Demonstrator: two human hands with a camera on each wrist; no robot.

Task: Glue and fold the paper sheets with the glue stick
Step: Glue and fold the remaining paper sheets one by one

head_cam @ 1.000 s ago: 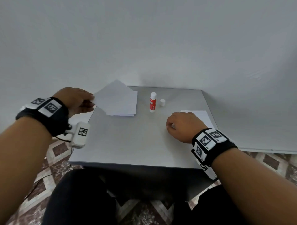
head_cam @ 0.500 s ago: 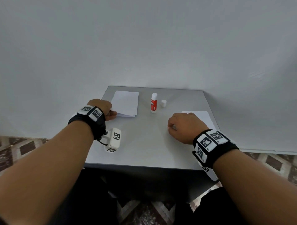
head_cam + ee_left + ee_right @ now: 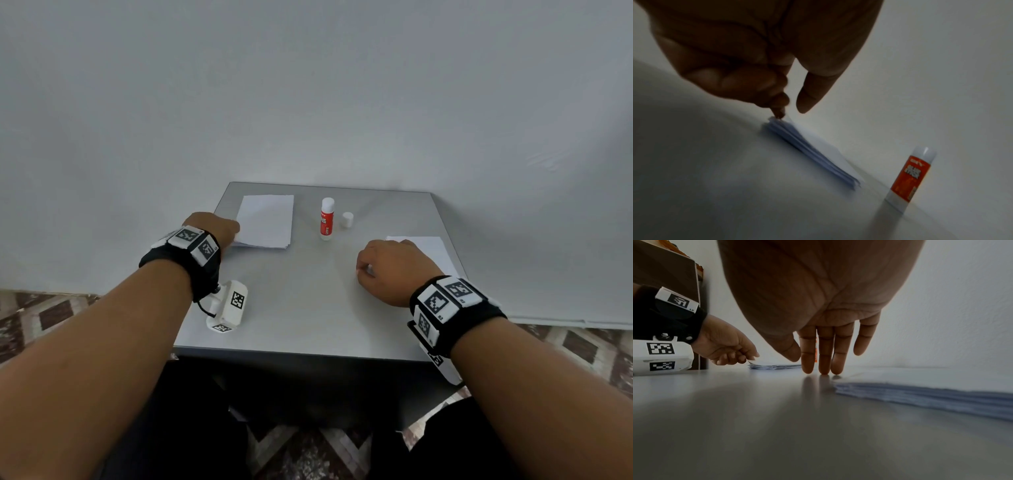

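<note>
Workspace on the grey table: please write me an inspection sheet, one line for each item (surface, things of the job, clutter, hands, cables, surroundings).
Surface: grey table, flat, no spills seen.
Job's things: paper stack far left; glue stick upright, uncapped; its cap apart, to its right; second paper stack at the right edge.
Clutter: nothing seen.
Hands: left hand pinches the near corner of the far-left stack; right hand holds nothing, straight fingertips touching the table.
Cables: short black lead at the left wrist camera.
Surroundings: plain white wall; patterned floor tiles.
</note>
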